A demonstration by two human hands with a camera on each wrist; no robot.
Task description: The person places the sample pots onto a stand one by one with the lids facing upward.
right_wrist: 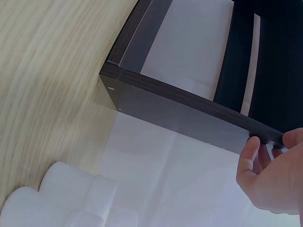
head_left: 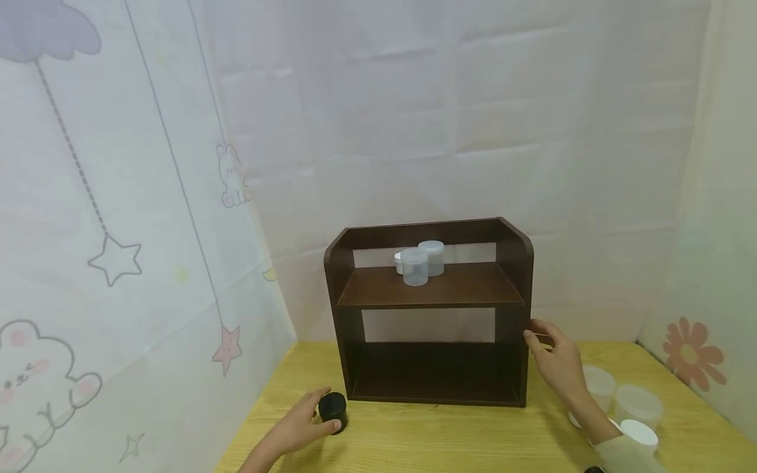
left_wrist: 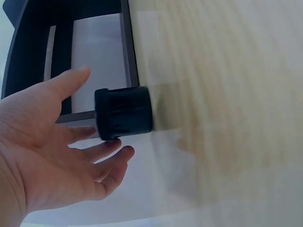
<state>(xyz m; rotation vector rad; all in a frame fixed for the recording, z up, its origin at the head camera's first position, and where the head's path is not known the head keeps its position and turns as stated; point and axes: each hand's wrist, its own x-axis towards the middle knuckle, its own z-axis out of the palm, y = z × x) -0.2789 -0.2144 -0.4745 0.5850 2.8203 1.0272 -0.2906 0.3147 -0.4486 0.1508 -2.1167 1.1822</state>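
Note:
A black lidded jar (left_wrist: 124,112) stands on the wooden table near the front left corner of a dark brown two-tier shelf (head_left: 430,307). My left hand (head_left: 301,424) reaches around the jar with thumb and fingers spread; the left wrist view shows a gap between the thumb and the jar. Whether the fingertips touch it, I cannot tell. At the shelf's right side panel (right_wrist: 175,111), my right hand (head_left: 556,358) has its fingertips on the outer face and its thumb at the front edge, fingers loosely bent.
Three pale jars, including a translucent one (head_left: 415,269), stand on the shelf's upper tier. Several white and translucent jars (head_left: 639,406) sit on the table (head_left: 426,440) beside the right forearm. Behind it all hangs a pale curtain (head_left: 449,131).

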